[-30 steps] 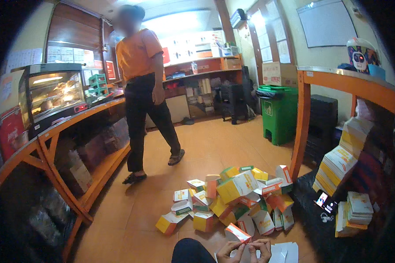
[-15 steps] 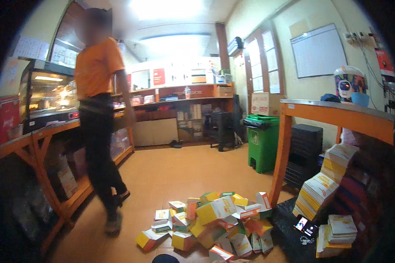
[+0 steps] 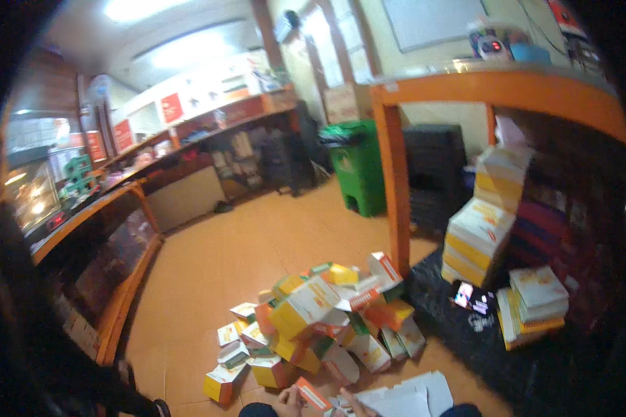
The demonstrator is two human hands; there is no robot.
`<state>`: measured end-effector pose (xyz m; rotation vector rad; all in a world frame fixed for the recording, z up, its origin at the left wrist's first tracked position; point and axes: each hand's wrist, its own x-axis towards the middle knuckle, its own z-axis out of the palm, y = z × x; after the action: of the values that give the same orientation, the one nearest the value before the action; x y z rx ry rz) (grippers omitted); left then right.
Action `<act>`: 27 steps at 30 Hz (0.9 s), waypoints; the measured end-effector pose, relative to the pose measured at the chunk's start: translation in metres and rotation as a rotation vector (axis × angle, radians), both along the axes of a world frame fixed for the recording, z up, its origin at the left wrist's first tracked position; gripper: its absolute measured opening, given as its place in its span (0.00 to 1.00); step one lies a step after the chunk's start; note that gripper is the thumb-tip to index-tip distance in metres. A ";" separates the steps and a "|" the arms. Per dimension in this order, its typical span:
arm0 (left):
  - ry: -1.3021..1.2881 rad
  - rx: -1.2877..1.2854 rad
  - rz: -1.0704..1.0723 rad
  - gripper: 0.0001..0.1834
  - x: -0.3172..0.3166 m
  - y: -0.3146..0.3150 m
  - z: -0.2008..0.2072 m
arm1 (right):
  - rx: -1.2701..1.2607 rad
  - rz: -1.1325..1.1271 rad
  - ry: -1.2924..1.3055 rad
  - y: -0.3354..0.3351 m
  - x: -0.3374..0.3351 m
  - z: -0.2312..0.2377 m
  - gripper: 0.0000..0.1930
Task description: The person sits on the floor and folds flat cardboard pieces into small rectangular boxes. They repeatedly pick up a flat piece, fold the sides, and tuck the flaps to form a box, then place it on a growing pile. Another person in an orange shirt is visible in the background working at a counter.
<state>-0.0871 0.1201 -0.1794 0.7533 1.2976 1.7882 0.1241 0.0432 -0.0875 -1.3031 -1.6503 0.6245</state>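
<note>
At the bottom edge, my left hand (image 3: pixel 287 402) has its fingers closed on a small orange-and-white carton (image 3: pixel 314 394). My right hand (image 3: pixel 357 404) is just right of that carton, one finger stretched toward it. Blur and the picture's edge hide its other fingers. Flat white card sheets (image 3: pixel 407 398) lie beside my right hand, near my knee. In front of both hands, a loose heap of folded food cartons (image 3: pixel 306 306), white, yellow, orange and green, covers part of the floor.
Stacks of flat cartons (image 3: pixel 476 233) and a smaller pile (image 3: pixel 538 295) stand at the right, with a lit phone (image 3: pixel 464 295) on a black mat. An orange table (image 3: pixel 395 181) rises behind the heap, near a green bin (image 3: pixel 358 167). A person's leg (image 3: pixel 129 389) shows at lower left.
My view has turned down and to the right. Both my hands and the white sheets now show at the bottom. The person in orange has moved mostly out at the left.
</note>
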 end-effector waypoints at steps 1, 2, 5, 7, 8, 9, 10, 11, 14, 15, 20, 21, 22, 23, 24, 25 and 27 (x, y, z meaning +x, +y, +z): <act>-0.065 -0.066 -0.003 0.09 -0.007 -0.003 -0.009 | -0.022 -0.011 0.031 0.000 0.009 0.001 0.29; 0.032 -0.153 0.006 0.08 -0.020 -0.004 -0.013 | -0.041 0.039 0.120 0.014 0.015 0.000 0.40; -0.221 -0.312 -0.036 0.04 -0.039 -0.016 -0.017 | -0.095 -0.197 0.149 0.036 0.053 -0.002 0.14; -0.142 -0.313 -0.062 0.03 -0.033 -0.019 -0.021 | -0.084 -0.313 0.049 0.057 0.089 -0.008 0.13; -0.112 -0.296 -0.062 0.03 -0.028 -0.019 -0.024 | -0.080 -0.383 -0.013 0.070 0.107 -0.012 0.14; -0.177 -0.313 -0.059 0.03 -0.024 -0.019 -0.027 | 0.000 -0.475 -0.074 0.085 0.125 -0.015 0.15; -0.249 -0.310 -0.049 0.03 -0.020 -0.017 -0.029 | 0.020 -0.529 -0.094 0.099 0.143 -0.018 0.16; -0.322 -0.303 -0.039 0.04 -0.015 -0.012 -0.033 | 0.060 -0.599 -0.122 0.116 0.159 -0.021 0.16; -0.200 -0.379 -0.045 0.08 -0.010 -0.007 -0.036 | 0.117 -0.808 -0.349 0.163 0.202 -0.030 0.21; -0.131 -0.402 -0.076 0.12 -0.010 -0.007 -0.036 | 0.141 -0.858 -0.445 0.174 0.214 -0.033 0.21; -0.144 -0.438 -0.158 0.17 -0.017 -0.009 -0.024 | 0.144 -1.040 -0.675 0.204 0.248 -0.048 0.24; -0.172 -0.476 -0.151 0.17 -0.017 -0.011 -0.023 | 0.138 -1.039 -0.727 0.205 0.250 -0.051 0.24; -0.198 -0.515 -0.145 0.17 -0.018 -0.010 -0.022 | 0.119 -1.044 -0.747 0.205 0.250 -0.053 0.24; -0.222 -0.552 -0.143 0.17 -0.018 -0.011 -0.022 | 0.099 -1.054 -0.766 0.205 0.250 -0.055 0.25; -0.181 -0.590 -0.140 0.17 -0.018 -0.010 -0.023 | 0.078 -1.054 -0.739 0.206 0.250 -0.056 0.25; -0.179 -0.557 -0.160 0.17 -0.019 -0.009 -0.025 | 0.047 -1.079 -0.745 0.207 0.249 -0.057 0.26; -0.175 -0.485 -0.191 0.17 -0.023 -0.011 -0.032 | 0.078 -1.117 -0.764 0.209 0.248 -0.057 0.26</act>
<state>-0.1096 0.1090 -0.2112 0.4217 1.4115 1.2823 0.3721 0.2518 -0.1450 -2.2392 -1.1296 -0.6726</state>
